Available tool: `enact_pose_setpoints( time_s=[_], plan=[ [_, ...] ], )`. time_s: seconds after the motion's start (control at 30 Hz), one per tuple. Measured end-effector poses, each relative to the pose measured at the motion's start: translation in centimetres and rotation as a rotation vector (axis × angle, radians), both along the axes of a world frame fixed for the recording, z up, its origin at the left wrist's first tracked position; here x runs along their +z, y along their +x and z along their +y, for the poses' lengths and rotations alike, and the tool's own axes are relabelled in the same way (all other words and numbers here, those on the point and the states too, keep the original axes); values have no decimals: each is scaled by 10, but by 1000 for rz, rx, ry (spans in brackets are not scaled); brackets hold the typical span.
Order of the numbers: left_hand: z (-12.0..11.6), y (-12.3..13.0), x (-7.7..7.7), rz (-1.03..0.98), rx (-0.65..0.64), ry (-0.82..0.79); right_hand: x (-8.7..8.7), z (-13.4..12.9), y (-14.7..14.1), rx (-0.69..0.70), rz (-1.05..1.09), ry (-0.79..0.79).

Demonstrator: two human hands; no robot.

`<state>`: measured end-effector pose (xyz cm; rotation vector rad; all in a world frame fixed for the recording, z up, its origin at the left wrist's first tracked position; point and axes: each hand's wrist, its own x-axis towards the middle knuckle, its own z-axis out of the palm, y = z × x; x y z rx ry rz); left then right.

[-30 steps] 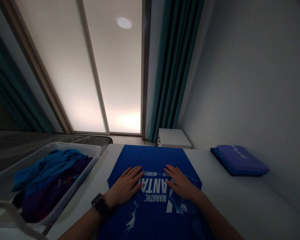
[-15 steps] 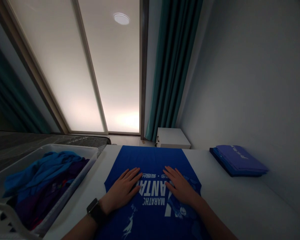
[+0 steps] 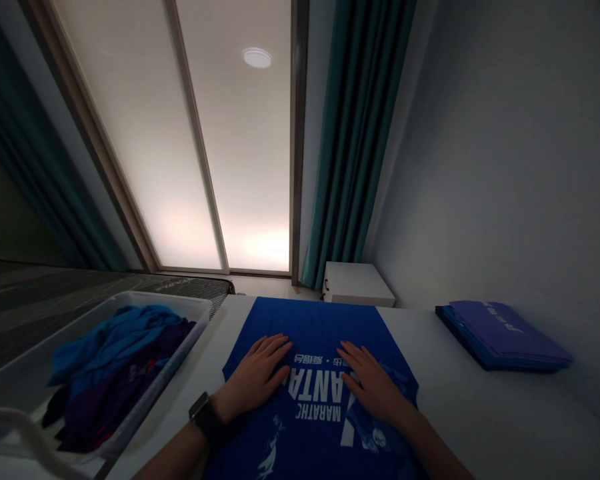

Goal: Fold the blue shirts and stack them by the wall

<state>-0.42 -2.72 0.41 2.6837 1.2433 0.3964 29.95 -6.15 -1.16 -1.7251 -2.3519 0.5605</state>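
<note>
A blue shirt (image 3: 315, 327) with white printing lies spread flat on the white table (image 3: 170, 407), its lettering upside down from where I look. My left hand (image 3: 257, 373) rests palm down on the left part of the shirt, fingers stretched out, a dark watch (image 3: 205, 415) on the wrist. On the right part of the print lies my right hand (image 3: 373, 383), also flat with its fingers apart. Neither hand grips the cloth. The near end of the shirt runs out of view at the bottom.
At the left stands a white plastic basket (image 3: 173, 299) holding crumpled blue and purple clothes (image 3: 115, 347). A stack of folded clothes (image 3: 510, 333), purple on top, lies at the table's right by the wall. Beyond the table are a small white cabinet (image 3: 357, 283) and a teal curtain (image 3: 360, 147).
The head view has shifted a little to the left, so everything appears further right and slightly lower. Both hands stay flat on the shirt in about the same spots.
</note>
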Motion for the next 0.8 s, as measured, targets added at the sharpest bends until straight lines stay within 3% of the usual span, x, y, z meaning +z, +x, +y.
enact_pose_setpoints(
  time_s=[0.1,0.23,0.43,0.6,0.8],
  plan=[
    [23,-3,6,-48,79,32,-2,0,0,0,1,16],
    [75,-10,11,-99,282,33,-2,1,0,6,-6,24],
    [148,-28,3,-60,474,23,-2,1,0,-2,-16,10],
    [175,-47,-12,13,587,0,-8,3,2,-3,13,20],
    [185,-53,-21,33,564,-27,-13,4,3,-5,14,26]
  ],
)
